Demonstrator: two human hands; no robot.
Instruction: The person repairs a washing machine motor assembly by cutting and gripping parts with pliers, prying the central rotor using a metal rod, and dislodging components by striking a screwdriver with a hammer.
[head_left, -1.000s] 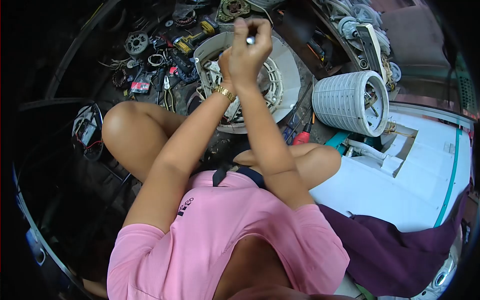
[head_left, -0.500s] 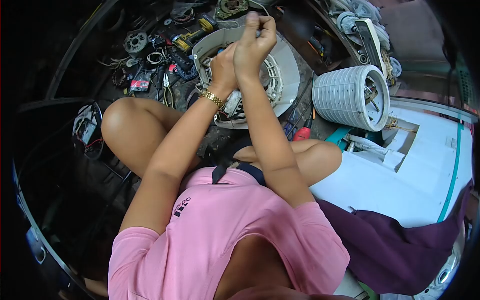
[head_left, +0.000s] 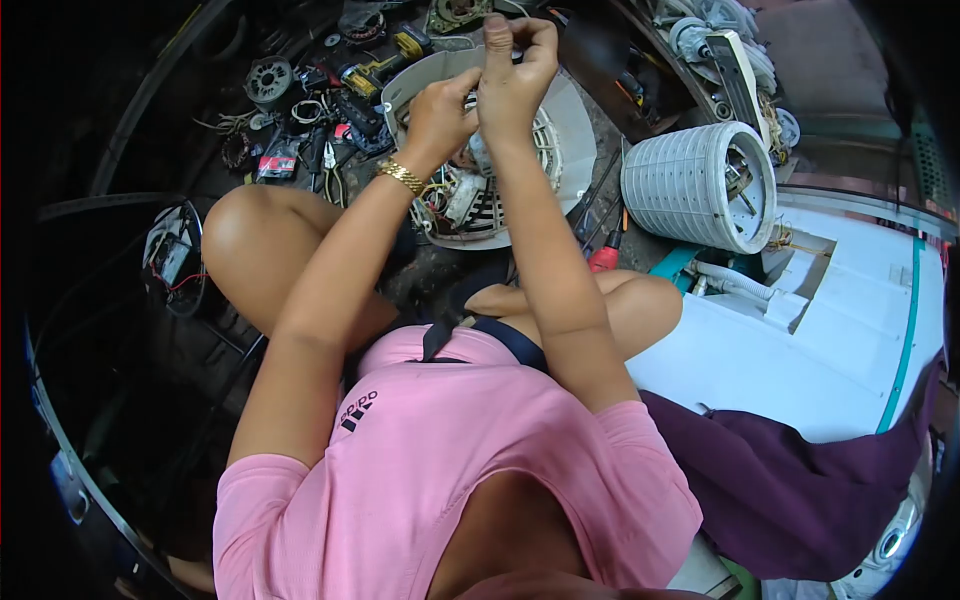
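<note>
Both my hands are raised over a round, pale housing [head_left: 575, 140] with a slotted inner part and coloured wires, on the floor before my crossed legs. My left hand [head_left: 440, 115], a gold bracelet [head_left: 401, 177] at its wrist, is closed with the fingers curled and the thumb side towards the other hand. Just right of it and a bit higher, my right hand [head_left: 517, 85] is closed too, thumb upward along the curled fingers. Whatever either hand holds is hidden or too small to name. Together they cover part of the housing's middle.
A yellow-black cordless drill [head_left: 375, 68], pliers [head_left: 333, 175] and loose parts lie left of the housing. To the right are a red-handled tool [head_left: 606, 252], a white perforated drum [head_left: 675, 190] on its side, and a large white panel [head_left: 730, 350]. Purple cloth [head_left: 790, 480] hangs by my right side.
My left hand has drawn away from my right wrist, moving up and left to beside the right hand's heel. More of the housing's wires and slots now show. My right hand has shifted slightly upward.
</note>
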